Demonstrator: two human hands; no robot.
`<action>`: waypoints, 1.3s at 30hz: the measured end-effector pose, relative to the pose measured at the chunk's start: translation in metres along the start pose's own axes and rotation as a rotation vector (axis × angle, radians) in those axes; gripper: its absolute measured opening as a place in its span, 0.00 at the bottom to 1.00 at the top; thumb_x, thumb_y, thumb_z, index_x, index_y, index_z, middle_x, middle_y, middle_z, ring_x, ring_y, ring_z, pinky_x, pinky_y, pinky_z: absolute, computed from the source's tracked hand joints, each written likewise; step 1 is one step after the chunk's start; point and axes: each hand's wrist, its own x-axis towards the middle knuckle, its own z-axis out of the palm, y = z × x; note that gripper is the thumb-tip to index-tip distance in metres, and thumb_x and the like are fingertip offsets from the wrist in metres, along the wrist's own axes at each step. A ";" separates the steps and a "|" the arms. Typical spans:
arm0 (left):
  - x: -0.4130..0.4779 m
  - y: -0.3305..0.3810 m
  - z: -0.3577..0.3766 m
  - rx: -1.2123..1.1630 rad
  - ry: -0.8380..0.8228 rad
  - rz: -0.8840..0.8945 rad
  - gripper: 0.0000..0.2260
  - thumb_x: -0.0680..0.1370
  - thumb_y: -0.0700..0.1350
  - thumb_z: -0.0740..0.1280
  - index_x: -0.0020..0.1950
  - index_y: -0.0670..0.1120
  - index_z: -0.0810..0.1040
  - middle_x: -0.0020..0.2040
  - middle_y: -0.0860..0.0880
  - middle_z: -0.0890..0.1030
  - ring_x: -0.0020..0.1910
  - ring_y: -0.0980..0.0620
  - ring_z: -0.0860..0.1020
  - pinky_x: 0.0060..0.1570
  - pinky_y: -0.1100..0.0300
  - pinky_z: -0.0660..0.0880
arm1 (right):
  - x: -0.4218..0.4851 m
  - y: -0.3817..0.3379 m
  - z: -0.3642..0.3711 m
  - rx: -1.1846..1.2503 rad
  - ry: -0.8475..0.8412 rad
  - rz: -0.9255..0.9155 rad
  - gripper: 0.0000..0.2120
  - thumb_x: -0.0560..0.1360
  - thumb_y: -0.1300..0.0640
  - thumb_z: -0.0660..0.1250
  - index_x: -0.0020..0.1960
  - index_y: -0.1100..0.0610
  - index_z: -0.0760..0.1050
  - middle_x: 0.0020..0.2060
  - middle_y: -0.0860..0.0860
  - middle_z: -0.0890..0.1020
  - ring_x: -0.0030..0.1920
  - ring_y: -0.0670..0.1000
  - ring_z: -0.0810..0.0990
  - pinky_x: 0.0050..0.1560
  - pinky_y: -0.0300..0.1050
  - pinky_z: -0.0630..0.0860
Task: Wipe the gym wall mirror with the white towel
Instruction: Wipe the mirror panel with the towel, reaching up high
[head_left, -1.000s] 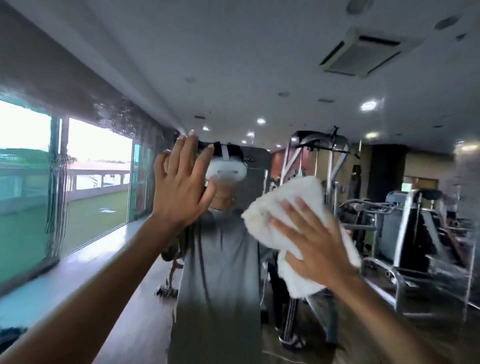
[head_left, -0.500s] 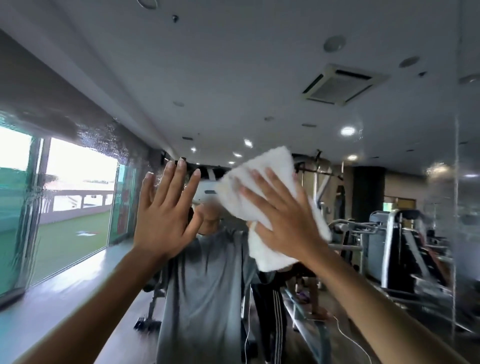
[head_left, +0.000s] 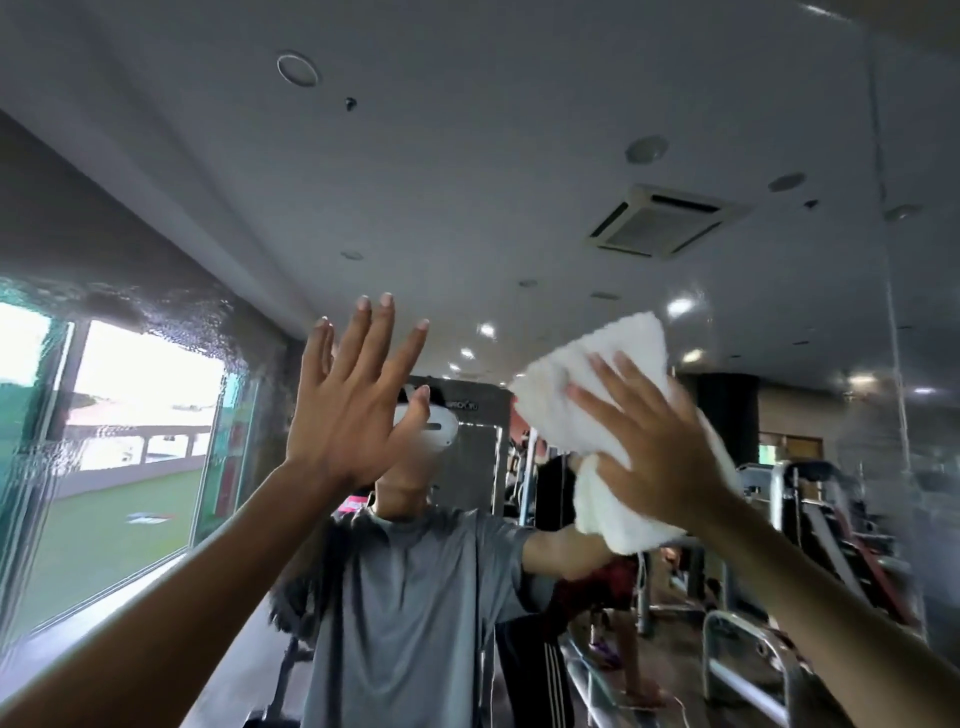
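The wall mirror (head_left: 519, 171) fills the whole view and reflects the gym ceiling and a person in a grey shirt. My right hand (head_left: 654, 436) presses a bunched white towel (head_left: 602, 395) flat against the glass, fingers spread straight over it, right of centre. My left hand (head_left: 353, 405) is raised with its fingers straight and spread, palm toward the mirror at centre left, holding nothing. Whether that palm touches the glass is unclear.
A wet, streaked patch (head_left: 156, 322) covers the mirror at left over the reflected window. A vertical mirror seam (head_left: 893, 312) runs down the right side. Reflected gym machines (head_left: 810, 519) show at lower right.
My right hand has moved the towel up and to the right across the glass. My left hand stays raised and open. My view has tilted further upward.
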 end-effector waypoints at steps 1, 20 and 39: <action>0.000 0.001 0.001 -0.004 0.013 0.008 0.29 0.82 0.58 0.48 0.82 0.50 0.57 0.82 0.42 0.53 0.81 0.43 0.50 0.76 0.39 0.47 | -0.011 0.015 -0.003 0.011 -0.011 0.067 0.34 0.73 0.47 0.58 0.79 0.45 0.59 0.80 0.50 0.58 0.80 0.55 0.57 0.68 0.70 0.64; -0.002 0.007 0.000 0.014 0.006 -0.032 0.32 0.82 0.59 0.48 0.80 0.40 0.60 0.81 0.42 0.57 0.81 0.44 0.53 0.75 0.36 0.55 | 0.070 0.054 -0.011 0.036 0.015 0.040 0.34 0.72 0.46 0.56 0.79 0.42 0.56 0.79 0.49 0.61 0.79 0.54 0.58 0.69 0.70 0.63; 0.095 -0.024 -0.020 -0.010 0.040 -0.141 0.30 0.80 0.60 0.45 0.82 0.54 0.54 0.83 0.45 0.50 0.82 0.49 0.46 0.76 0.51 0.38 | 0.202 0.085 -0.028 0.088 0.049 0.476 0.31 0.78 0.38 0.52 0.79 0.44 0.56 0.81 0.50 0.55 0.80 0.55 0.52 0.72 0.70 0.56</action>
